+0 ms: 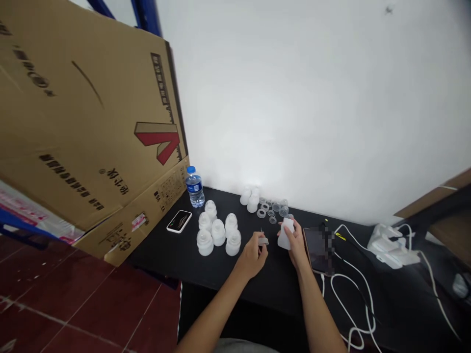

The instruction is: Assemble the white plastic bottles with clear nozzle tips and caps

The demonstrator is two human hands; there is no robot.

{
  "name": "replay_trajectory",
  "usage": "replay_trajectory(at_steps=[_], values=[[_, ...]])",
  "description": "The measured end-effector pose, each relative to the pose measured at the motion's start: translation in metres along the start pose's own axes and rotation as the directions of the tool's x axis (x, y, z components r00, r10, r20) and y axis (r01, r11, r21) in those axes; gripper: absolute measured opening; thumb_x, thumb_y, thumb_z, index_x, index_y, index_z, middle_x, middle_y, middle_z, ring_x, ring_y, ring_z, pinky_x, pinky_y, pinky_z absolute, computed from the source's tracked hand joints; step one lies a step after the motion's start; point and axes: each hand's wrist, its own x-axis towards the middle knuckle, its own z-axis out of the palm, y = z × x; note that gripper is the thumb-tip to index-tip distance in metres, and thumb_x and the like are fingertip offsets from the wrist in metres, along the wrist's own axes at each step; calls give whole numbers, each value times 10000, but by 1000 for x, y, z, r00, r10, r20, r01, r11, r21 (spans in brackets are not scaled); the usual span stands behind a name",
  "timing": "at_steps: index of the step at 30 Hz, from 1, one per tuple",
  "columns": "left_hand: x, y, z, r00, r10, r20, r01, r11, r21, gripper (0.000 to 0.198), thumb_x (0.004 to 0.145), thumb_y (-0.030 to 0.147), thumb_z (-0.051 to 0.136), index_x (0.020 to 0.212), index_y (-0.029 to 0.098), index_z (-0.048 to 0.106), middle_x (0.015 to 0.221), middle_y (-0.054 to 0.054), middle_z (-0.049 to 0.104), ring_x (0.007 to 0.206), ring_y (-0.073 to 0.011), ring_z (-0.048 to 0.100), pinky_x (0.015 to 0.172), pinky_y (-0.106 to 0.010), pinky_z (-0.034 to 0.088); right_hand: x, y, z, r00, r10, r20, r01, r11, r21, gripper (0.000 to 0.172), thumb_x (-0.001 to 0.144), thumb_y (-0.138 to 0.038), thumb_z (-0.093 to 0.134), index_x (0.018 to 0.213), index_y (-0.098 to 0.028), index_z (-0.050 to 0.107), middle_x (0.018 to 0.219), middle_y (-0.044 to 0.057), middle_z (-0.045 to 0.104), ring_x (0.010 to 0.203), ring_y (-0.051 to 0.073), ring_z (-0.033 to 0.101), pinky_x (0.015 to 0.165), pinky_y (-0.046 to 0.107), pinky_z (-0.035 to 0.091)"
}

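My right hand is wrapped round a small white plastic bottle, held just above the black table. My left hand pinches a small translucent cap or ring a little to the left of that bottle. Several capped white bottles stand in a cluster left of my left hand. A few more white bottles and several clear rings lie near the wall behind my hands.
A large cardboard box leans over the table's left end. Beside it stand a water bottle and a phone. Another phone, white cables and a white charger block lie at the right.
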Motion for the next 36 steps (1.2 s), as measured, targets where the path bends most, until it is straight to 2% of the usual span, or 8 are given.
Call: replay_trajectory(at_steps=[3,6,10,15,19,26,31,36], values=[[1,-7,0,998,-44,-36,42,997,-71,310,1092,318,473,1392,242,498,1408,-143,659,999,-213,725,963,-437,592,-11,-6,0,975,99,197,-93,995,-36,648,829,-523,871,1356,-207,666,1108,96,784,729,198,725,606,292,581],[3,-14,1,995,-72,-64,61,986,-156,359,1116,377,435,1448,245,462,1533,-167,591,1081,-221,737,973,-437,607,-16,-11,0,903,210,374,-183,977,-106,655,818,-478,899,1392,-231,702,1024,50,799,697,187,726,654,318,616],[3,-20,1,993,-59,-100,41,984,-173,440,1121,440,420,1521,255,406,1613,-174,520,1247,-257,702,1026,-447,603,-20,-10,1,853,271,446,-211,961,-180,679,844,-499,868,1441,-235,682,968,32,793,666,191,720,599,329,632],[1,-18,-1,997,-14,-74,1,986,-170,512,1122,475,420,1584,267,341,1739,-187,338,1368,-281,643,1098,-461,580,-22,-4,5,867,139,478,-25,971,-238,708,854,-461,850,1479,-214,626,1017,35,788,714,188,718,654,326,628],[1,-15,-3,997,2,-82,-14,989,-149,499,1115,466,454,1574,272,410,1702,-160,412,1434,-296,581,1177,-501,515,-24,2,10,884,2,467,179,922,-344,499,856,-470,850,1257,-213,701,1035,32,790,882,217,729,811,334,613],[5,-16,-3,988,-30,-155,11,993,-119,422,1128,472,428,1477,258,531,1499,-142,600,1369,-277,611,1144,-482,521,-30,4,18,814,-289,505,566,592,-574,495,984,-341,725,1472,-298,647,1390,99,718,1234,319,681,1089,482,549],[10,-19,-2,976,-30,-214,7,994,-104,390,1117,525,456,1308,235,634,1314,-125,670,1252,-270,650,1073,-459,541,-32,5,18,758,-274,592,642,470,-606,602,979,-269,721,1561,-312,570,1435,94,708,1153,320,696,1037,489,580],[10,-18,-3,969,-64,-239,30,989,-141,408,1093,563,503,1242,213,650,1197,-122,693,1105,-254,683,961,-405,563,-32,10,17,809,-254,530,562,598,-572,515,936,-341,803,1414,-280,623,1312,87,754,1133,305,718,982,438,581]])
